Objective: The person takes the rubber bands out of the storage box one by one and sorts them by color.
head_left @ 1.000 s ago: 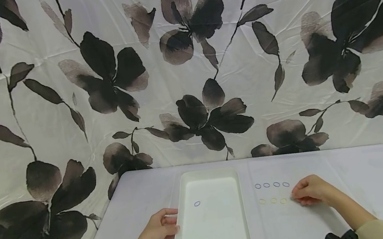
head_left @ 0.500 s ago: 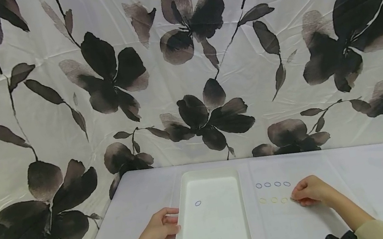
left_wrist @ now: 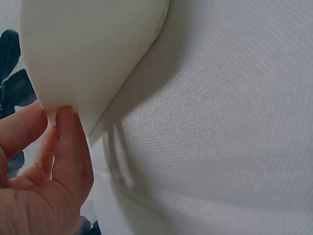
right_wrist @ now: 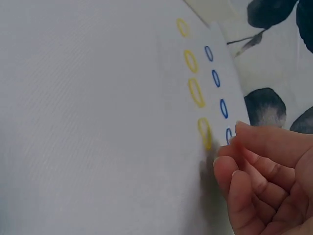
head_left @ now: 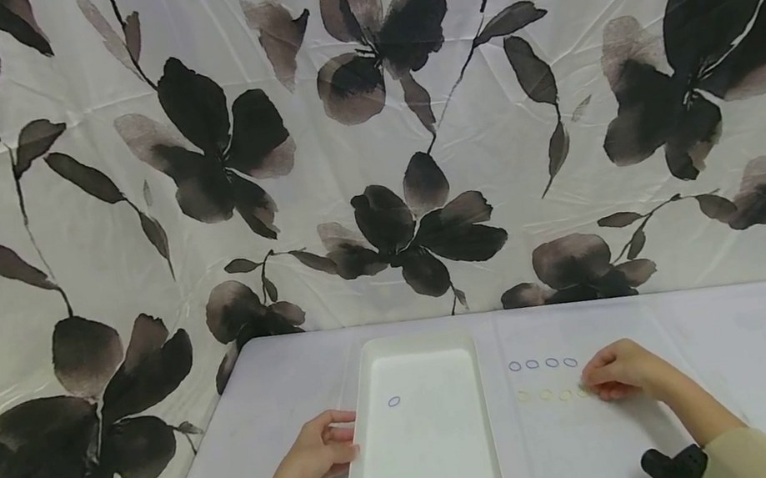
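My left hand [head_left: 320, 452] grips the left rim of a white tray [head_left: 421, 469]; its thumb and fingers pinch the tray's edge [left_wrist: 93, 54] in the left wrist view. Inside the tray lies one thin blue ring [head_left: 394, 401]. My right hand [head_left: 621, 370] is just beside the right end of a row of thin yellow rings [head_left: 565, 395]. The rightmost yellow ring [right_wrist: 204, 133] lies on the cloth near my fingertips, which are loosely curled with nothing visible between them. Behind this row runs a row of several blue rings [head_left: 552, 363], its near end partly hidden by my fingers in the right wrist view.
A white cloth covers the table [head_left: 754, 363]. A white curtain with dark flowers [head_left: 420, 233] hangs behind the table's far edge. A black object [head_left: 675, 466] sits at my right sleeve [head_left: 747, 457].
My right hand has risen slightly from the cloth, and the rightmost yellow ring now shows at the end of its row. The left hand keeps its grip on the tray.
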Action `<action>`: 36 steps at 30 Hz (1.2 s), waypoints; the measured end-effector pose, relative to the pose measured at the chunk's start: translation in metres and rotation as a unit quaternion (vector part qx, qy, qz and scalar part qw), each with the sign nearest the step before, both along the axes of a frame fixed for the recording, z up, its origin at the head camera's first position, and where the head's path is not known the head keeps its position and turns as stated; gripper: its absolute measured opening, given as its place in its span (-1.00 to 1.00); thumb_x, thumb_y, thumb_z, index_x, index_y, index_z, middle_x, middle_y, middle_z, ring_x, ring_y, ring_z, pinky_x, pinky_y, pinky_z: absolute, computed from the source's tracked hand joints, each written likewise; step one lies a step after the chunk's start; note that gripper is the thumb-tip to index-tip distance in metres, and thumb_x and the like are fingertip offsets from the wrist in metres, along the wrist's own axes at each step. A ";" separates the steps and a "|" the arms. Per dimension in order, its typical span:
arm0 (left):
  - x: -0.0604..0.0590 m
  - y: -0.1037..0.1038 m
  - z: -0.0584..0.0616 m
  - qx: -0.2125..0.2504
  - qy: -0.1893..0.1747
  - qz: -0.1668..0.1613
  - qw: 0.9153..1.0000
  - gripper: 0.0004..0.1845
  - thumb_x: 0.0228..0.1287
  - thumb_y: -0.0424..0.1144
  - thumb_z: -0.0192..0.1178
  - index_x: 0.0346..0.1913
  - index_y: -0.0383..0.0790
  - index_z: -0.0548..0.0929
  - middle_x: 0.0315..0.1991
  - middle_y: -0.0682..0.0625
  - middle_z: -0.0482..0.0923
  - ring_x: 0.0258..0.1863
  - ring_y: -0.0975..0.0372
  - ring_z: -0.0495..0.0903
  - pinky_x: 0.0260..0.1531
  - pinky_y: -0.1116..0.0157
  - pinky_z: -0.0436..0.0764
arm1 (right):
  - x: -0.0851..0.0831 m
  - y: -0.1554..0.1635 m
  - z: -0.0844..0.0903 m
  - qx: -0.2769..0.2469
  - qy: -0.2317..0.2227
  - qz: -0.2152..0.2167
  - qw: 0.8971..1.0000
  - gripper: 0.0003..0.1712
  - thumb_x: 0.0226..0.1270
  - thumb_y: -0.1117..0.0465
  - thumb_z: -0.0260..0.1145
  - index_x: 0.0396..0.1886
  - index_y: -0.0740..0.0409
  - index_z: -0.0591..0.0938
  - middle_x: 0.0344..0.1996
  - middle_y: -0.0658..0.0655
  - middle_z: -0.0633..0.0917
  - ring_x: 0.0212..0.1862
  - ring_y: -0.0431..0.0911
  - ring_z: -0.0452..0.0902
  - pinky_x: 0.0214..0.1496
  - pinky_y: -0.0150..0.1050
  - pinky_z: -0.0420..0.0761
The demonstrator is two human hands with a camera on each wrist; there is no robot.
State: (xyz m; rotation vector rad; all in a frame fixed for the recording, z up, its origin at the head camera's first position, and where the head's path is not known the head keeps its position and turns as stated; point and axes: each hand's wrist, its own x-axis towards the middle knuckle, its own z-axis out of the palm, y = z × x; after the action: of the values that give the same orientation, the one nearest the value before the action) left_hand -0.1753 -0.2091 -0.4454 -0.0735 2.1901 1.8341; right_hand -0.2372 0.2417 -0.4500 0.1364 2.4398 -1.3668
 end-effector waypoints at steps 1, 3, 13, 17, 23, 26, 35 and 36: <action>-0.001 0.000 0.001 -0.001 0.000 0.001 1.000 -0.43 -0.01 -0.62 0.19 0.15 -0.56 0.31 -0.23 -0.21 0.53 -0.31 0.13 0.60 -0.31 0.20 0.63 | -0.002 0.000 0.002 -0.008 0.001 0.003 1.000 -0.89 0.14 0.34 0.32 -0.38 0.35 0.65 -0.64 0.05 0.59 -0.59 -0.17 0.48 -0.54 -0.38 0.50; -0.001 0.000 0.001 -0.003 0.000 0.002 1.000 -0.43 -0.01 -0.62 0.19 0.15 -0.56 0.32 -0.23 -0.21 0.53 -0.32 0.13 0.60 -0.31 0.20 0.63 | -0.004 -0.002 0.008 -0.018 0.003 0.011 1.000 -0.87 0.15 0.34 0.31 -0.34 0.36 0.65 -0.62 0.04 0.59 -0.56 -0.16 0.48 -0.52 -0.37 0.52; 0.001 0.000 0.001 -0.003 0.001 0.003 1.000 -0.42 -0.01 -0.62 0.20 0.15 -0.56 0.31 -0.23 -0.21 0.54 -0.32 0.13 0.60 -0.30 0.19 0.64 | -0.020 -0.028 0.038 -0.024 0.017 0.029 0.999 -0.80 0.16 0.29 0.34 -0.28 0.36 0.65 -0.54 0.06 0.64 -0.50 -0.15 0.50 -0.45 -0.33 0.57; 0.001 0.000 0.000 -0.003 -0.002 0.004 1.000 -0.42 -0.01 -0.63 0.20 0.15 -0.56 0.31 -0.22 -0.22 0.54 -0.31 0.12 0.60 -0.29 0.18 0.64 | -0.025 -0.039 0.046 -0.034 0.017 0.045 0.998 -0.79 0.16 0.30 0.34 -0.25 0.37 0.65 -0.52 0.09 0.65 -0.50 -0.15 0.51 -0.44 -0.33 0.58; 0.000 0.000 0.001 -0.011 0.001 0.006 1.000 -0.42 0.00 -0.63 0.21 0.15 -0.56 0.31 -0.22 -0.23 0.53 -0.31 0.12 0.60 -0.29 0.18 0.64 | -0.033 -0.056 0.056 -0.046 0.025 0.068 0.996 -0.77 0.14 0.30 0.35 -0.23 0.37 0.65 -0.51 0.06 0.65 -0.50 -0.15 0.52 -0.44 -0.33 0.58; 0.000 0.000 0.000 -0.010 0.002 0.007 1.000 -0.42 0.00 -0.63 0.20 0.15 -0.57 0.30 -0.22 -0.23 0.53 -0.31 0.12 0.60 -0.30 0.17 0.64 | -0.036 -0.066 0.058 -0.049 0.025 0.077 0.996 -0.75 0.13 0.31 0.35 -0.21 0.37 0.64 -0.51 0.05 0.65 -0.50 -0.15 0.53 -0.43 -0.32 0.59; 0.001 -0.001 0.001 0.001 -0.003 0.002 1.000 -0.42 0.00 -0.63 0.19 0.15 -0.58 0.29 -0.22 -0.23 0.53 -0.32 0.13 0.59 -0.29 0.17 0.64 | -0.042 -0.096 0.060 -0.044 0.030 0.094 0.994 -0.71 0.10 0.33 0.35 -0.18 0.41 0.63 -0.51 0.05 0.65 -0.51 -0.14 0.52 -0.40 -0.29 0.60; 0.000 -0.001 0.001 0.002 -0.003 0.002 1.000 -0.42 0.00 -0.63 0.20 0.15 -0.57 0.30 -0.23 -0.23 0.53 -0.32 0.13 0.59 -0.29 0.18 0.64 | -0.043 -0.099 0.059 -0.043 0.031 0.097 0.994 -0.71 0.10 0.33 0.36 -0.17 0.41 0.63 -0.51 0.05 0.65 -0.51 -0.15 0.52 -0.40 -0.29 0.60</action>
State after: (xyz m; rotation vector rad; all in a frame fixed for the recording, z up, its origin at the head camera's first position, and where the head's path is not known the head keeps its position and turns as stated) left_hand -0.1749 -0.2097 -0.4446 -0.0830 2.1848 1.8372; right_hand -0.2798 0.1427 -0.3906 -0.1631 2.3671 -1.4033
